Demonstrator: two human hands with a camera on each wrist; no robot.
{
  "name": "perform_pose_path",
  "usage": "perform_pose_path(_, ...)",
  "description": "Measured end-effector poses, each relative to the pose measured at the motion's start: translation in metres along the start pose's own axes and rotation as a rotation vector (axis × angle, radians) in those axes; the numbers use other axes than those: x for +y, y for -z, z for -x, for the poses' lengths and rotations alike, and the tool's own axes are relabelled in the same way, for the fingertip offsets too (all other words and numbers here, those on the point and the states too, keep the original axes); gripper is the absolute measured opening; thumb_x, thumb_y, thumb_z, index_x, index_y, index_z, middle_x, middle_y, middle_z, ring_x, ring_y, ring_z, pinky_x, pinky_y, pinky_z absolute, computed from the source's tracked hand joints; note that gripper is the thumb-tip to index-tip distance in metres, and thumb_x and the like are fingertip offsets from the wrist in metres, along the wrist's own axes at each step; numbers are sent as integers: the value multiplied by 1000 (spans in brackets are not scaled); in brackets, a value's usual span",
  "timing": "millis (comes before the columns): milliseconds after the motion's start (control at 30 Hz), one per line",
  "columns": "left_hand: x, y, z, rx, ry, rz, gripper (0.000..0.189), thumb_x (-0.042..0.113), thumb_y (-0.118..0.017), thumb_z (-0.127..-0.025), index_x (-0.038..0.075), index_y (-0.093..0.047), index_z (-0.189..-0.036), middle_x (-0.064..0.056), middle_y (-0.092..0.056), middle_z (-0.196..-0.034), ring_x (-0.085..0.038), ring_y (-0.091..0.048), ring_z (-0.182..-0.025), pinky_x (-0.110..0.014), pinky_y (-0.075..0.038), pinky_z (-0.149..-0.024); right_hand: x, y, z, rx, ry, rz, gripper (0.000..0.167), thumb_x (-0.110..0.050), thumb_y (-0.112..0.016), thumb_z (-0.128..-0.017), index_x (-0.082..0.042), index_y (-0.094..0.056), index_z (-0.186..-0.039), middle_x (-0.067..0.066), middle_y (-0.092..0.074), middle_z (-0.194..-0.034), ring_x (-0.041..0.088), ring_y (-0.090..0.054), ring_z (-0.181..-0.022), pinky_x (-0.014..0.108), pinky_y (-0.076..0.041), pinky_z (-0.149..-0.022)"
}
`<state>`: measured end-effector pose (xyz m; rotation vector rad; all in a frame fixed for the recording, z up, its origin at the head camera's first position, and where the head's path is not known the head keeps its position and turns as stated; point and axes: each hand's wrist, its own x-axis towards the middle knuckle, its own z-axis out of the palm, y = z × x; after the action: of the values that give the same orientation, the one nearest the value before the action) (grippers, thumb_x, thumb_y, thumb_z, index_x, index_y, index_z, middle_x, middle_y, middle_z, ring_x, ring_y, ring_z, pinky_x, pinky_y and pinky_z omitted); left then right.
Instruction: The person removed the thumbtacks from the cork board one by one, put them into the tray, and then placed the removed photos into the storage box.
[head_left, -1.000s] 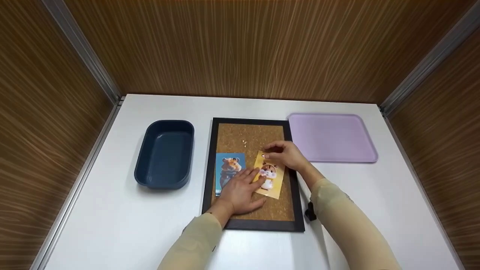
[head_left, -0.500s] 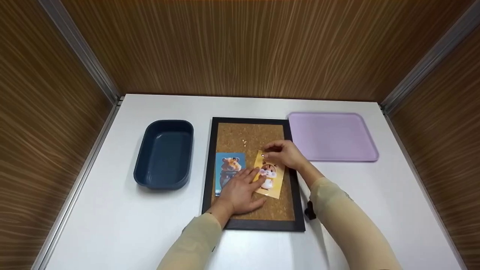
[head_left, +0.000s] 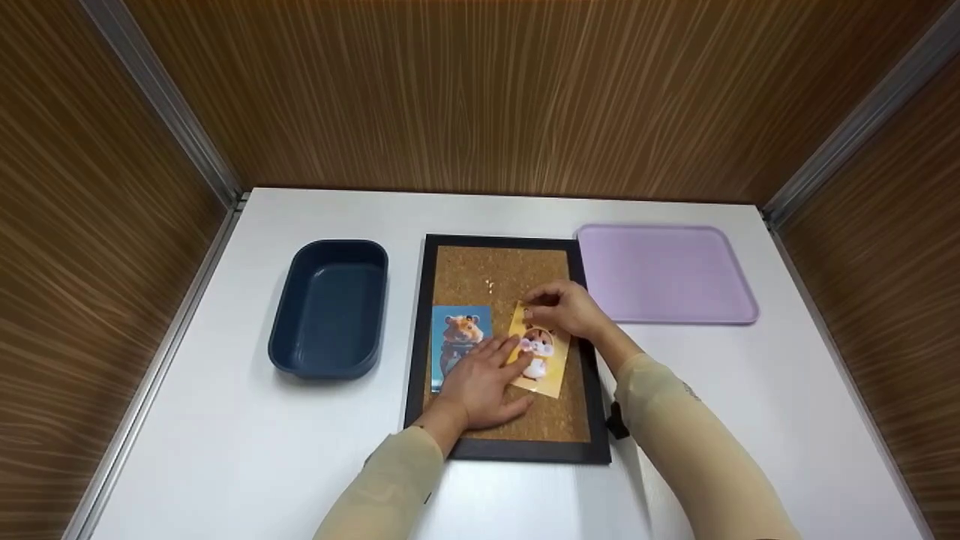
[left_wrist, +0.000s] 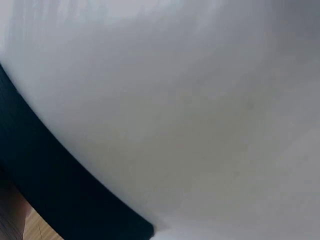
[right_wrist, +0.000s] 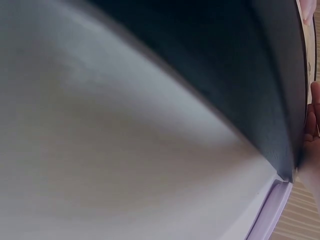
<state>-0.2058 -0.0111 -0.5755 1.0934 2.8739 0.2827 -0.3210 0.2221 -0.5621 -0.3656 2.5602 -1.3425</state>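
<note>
My left hand [head_left: 484, 388] lies palm down across the corkboard [head_left: 502, 266], its spread fingers resting on the yellow hamster card [head_left: 551, 375] and overlapping the blue hamster card [head_left: 442, 330]. At the top of the yellow card is my right hand [head_left: 570, 309], thumb and forefinger bent toward the card's upper edge. The thumb tip covers the spot where a small shiny tack showed earlier; I cannot tell whether the fingers pinch it. In the right wrist view only part of the right hand [right_wrist: 312, 125] shows, beyond the black frame [right_wrist: 240, 65].
Several tiny pale bits [head_left: 490, 286] lie on the cork above the cards. A dark blue bin [head_left: 381, 300] stands left of the board on the white table [head_left: 225, 435]. The lilac tray [head_left: 664, 274] is at the right, against the frame. A black object [head_left: 617, 422] sits near the right forearm.
My right thumb has shifted slightly left and now covers the shiny tack that showed before. The left hand and both cards stay in place.
</note>
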Motion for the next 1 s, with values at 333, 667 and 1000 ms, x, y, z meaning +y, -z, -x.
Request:
perform_pose_path(333, 0, 0, 0, 2, -6, -6, 74, 71, -39, -103, 28, -45, -163, -8, -35, -171, -27, -34, -156, -41, -25, -128, 0, 0, 0, 3, 9, 66, 25, -18, -89, -89, -11, -83, -112, 8, -74, -116, 26, -64, -111, 44, -49, -101)
perform_pose_path(667, 0, 0, -1, -8, -1, -7, 75, 72, -38, -103, 28, -46, -163, -8, -34, -171, -28, -33, -157, -42, -26, -128, 0, -1, 1, 9, 35, 107, 23, -19, -89, -88, -12, -83, -110, 7, -74, -117, 28, -62, -116, 48, -46, -106)
perform_pose_path(1000, 1, 1, -1, 11, -4, -9, 74, 71, -40, -103, 28, -48, -162, -8, -36, -170, -28, -33, -157, -41, -26, -128, 1, -1, 0, 14, 75, 125, 20, -18, -89, -88, -11, -83, -107, 6, -75, -116, 29, -63, -117, 48, -47, -107)
